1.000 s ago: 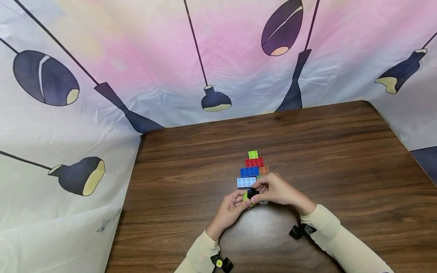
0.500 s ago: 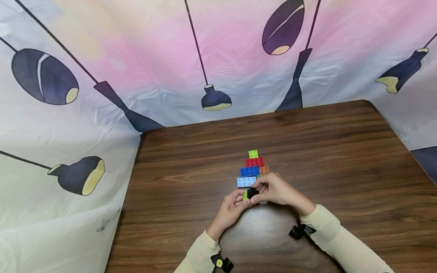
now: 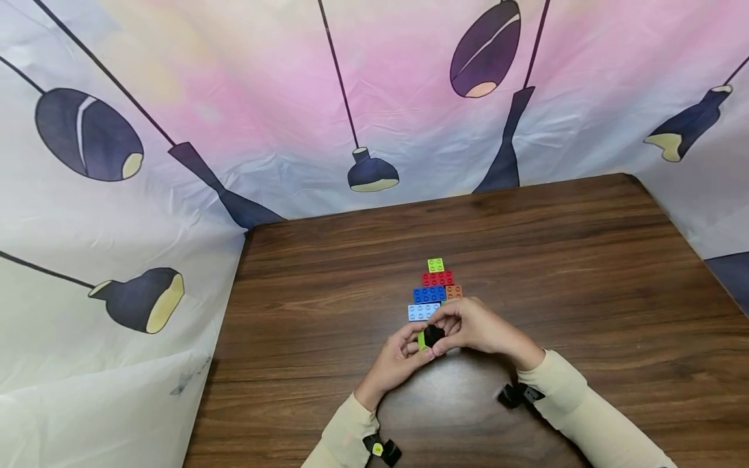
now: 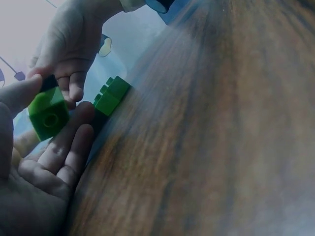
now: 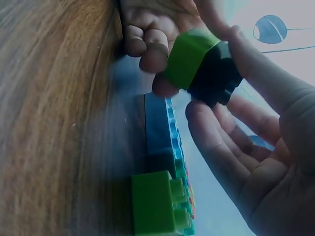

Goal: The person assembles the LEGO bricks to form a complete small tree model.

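Between the two hands, over the table, is a lime green toy brick point(image 5: 192, 56) with a black brick point(image 5: 214, 73) against its studded side. My left hand point(image 3: 399, 359) pinches the lime green brick between thumb and fingers. The thumb and fingers of my right hand point(image 3: 476, 330) grip the black brick from the other side. In the left wrist view, the hollow underside of the lime brick point(image 4: 49, 110) faces the camera. Just beyond the hands lie a light blue brick point(image 3: 424, 312) and, seen beside the right hand, a green brick point(image 5: 152, 204).
Farther back in rows on the wooden table point(image 3: 328, 273) lie a blue brick point(image 3: 430, 294), an orange brick point(image 3: 454, 292), a red brick point(image 3: 437, 279) and a small lime brick point(image 3: 435, 265). A printed cloth point(image 3: 263, 97) hangs behind the table.
Both hands keep their grip on the lime and black bricks, which have turned slightly. The right hand's fingers have shifted a little, and the head view has moved slightly.
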`<state>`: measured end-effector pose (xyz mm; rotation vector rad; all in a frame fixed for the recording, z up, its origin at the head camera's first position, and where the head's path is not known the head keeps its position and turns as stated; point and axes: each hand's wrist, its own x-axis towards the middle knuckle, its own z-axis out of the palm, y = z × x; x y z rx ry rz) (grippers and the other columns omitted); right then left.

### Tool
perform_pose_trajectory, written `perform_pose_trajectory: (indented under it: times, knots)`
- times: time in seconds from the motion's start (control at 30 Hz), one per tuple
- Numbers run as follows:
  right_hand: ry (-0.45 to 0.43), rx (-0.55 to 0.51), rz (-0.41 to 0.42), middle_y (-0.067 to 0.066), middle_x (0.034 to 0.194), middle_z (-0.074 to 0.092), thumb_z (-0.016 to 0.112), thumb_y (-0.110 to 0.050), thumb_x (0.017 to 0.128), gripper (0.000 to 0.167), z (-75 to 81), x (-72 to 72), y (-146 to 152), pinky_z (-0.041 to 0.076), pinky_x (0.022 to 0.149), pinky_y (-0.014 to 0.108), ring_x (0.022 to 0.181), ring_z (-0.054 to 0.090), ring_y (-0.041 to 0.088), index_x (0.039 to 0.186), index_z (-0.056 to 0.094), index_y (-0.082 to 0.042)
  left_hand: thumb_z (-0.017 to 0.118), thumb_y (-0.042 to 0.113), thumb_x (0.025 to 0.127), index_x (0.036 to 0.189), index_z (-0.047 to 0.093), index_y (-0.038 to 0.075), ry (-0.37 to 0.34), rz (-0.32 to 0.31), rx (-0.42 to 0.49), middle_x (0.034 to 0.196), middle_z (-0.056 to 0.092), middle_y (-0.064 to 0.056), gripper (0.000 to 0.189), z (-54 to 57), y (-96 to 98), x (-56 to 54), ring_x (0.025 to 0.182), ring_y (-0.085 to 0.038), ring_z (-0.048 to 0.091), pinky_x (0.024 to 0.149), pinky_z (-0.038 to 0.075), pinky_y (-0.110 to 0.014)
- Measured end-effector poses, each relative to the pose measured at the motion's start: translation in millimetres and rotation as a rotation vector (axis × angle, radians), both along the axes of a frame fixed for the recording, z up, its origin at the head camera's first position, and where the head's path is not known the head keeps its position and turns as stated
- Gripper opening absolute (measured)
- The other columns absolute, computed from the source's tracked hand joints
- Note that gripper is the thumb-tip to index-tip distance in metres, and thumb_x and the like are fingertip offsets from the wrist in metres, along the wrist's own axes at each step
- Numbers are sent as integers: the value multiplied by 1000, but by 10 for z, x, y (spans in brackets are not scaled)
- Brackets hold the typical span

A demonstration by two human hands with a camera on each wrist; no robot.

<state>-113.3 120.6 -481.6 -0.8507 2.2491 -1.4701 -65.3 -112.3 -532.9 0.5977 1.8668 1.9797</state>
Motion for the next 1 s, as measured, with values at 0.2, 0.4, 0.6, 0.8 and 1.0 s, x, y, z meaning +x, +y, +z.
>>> perform_pose_trajectory:
  times: [0.2,0.4,0.6,0.8,1.0]
  knots:
    - [162,31,-7,6,101,73,90,-20,86,49,128,-60,180,62,75,32,89,69,15,126,70,1,65,2,103,135,53,-17,-42,28,27,120,69,-33,39,1,0,-12,95,-6,72,79,57,-19]
    - [374,157,-129,6,103,73,83,-9,92,20,188,1,397,59,69,29,83,67,8,111,76,-5,62,-1,102,134,46,-20,-123,41,81,119,68,-32,41,3,11,-7,96,-10,74,83,58,-22]
    - [446,378,-113,-3,97,67,85,-7,89,17,96,157,437,57,69,31,81,64,8,103,78,-9,62,1,103,136,45,-21,-127,61,121,117,68,-32,43,10,14,-11,95,-12,75,81,60,-25]
    - [445,473,-80,-5,94,63,88,-8,86,18,0,231,409,53,65,28,76,58,5,100,76,-9,63,6,105,137,46,-22,-113,55,102,117,63,-44,46,22,13,-12,93,-9,75,80,60,-23]
    - [391,465,-32,-9,89,58,93,-15,81,23,-27,242,349,48,61,25,72,52,4,88,71,-15,62,7,106,138,49,-20,-114,54,72,118,62,-44,44,27,25,-14,91,-8,75,79,60,-22]
